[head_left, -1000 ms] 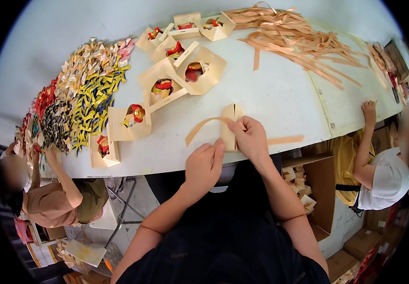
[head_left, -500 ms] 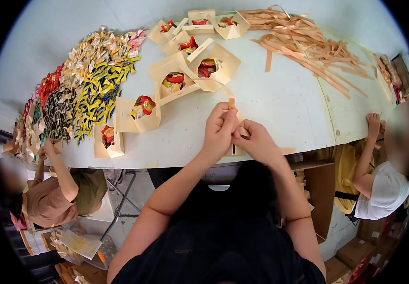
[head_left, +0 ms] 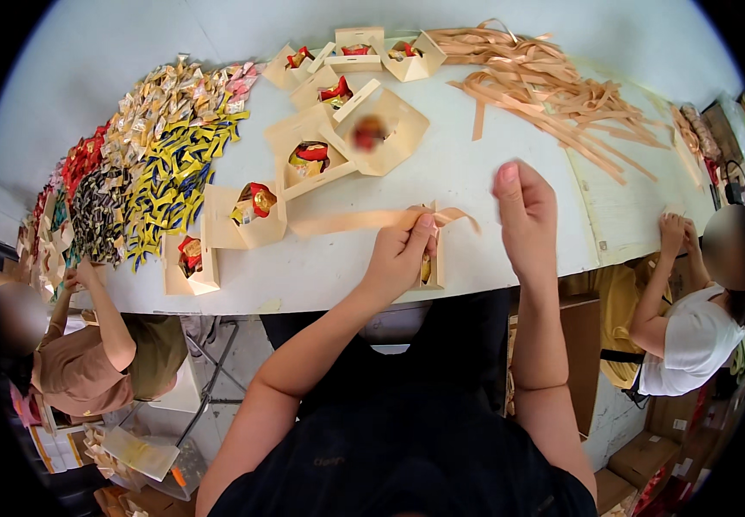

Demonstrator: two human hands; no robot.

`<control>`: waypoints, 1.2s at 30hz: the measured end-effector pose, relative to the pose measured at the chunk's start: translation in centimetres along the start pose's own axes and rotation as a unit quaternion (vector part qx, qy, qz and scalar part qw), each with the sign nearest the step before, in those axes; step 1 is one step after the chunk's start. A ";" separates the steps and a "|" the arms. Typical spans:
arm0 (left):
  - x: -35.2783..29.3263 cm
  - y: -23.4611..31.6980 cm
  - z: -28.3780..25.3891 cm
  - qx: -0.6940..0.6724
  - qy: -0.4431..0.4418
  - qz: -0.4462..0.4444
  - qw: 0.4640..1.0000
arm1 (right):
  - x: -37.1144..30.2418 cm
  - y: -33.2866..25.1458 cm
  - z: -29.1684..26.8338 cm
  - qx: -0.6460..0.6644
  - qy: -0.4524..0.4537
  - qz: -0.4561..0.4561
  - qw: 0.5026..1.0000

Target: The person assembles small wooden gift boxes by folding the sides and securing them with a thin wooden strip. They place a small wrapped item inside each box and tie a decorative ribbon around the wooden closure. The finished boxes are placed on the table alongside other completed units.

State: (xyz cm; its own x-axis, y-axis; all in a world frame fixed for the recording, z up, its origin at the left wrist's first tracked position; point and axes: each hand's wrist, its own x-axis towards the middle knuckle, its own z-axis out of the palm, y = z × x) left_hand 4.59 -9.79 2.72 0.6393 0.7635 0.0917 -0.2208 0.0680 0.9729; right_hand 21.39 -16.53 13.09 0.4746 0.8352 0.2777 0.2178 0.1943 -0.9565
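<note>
As left hand (head_left: 400, 260) pinches one ribbon (head_left: 338, 223), right hand (head_left: 530, 224) curled, eight open boxes (head_left: 403, 138) nearby

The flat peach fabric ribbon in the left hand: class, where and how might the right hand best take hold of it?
Probably by the short right tail of the ribbon, pinched from the right: it curves out beyond the left hand and droops on the side where the right hand hovers.
</note>
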 end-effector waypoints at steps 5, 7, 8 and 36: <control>0.3 -0.2 -0.6 0.002 -0.029 0.024 0.999 | -1.6 3.6 -1.0 -0.226 -0.071 0.090 0.967; 0.2 0.3 -0.2 -0.013 -0.028 0.020 0.999 | -1.7 5.4 -0.5 -0.084 -0.087 0.149 0.981; 0.1 0.5 -0.1 -0.021 -0.027 0.019 0.999 | -1.8 6.1 0.2 -0.020 -0.076 0.155 0.985; -1.4 1.4 -0.6 0.187 0.006 0.210 0.960 | -3.2 7.5 1.3 -0.163 -0.087 0.030 0.982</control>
State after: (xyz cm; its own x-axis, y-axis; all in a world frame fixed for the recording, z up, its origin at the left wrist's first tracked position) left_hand 2.94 -10.34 3.86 0.5432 0.6808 0.4914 -0.1751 -0.4806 0.8593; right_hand 20.45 -17.07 4.89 0.3487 0.9205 0.1761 0.4684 -0.0084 -0.8835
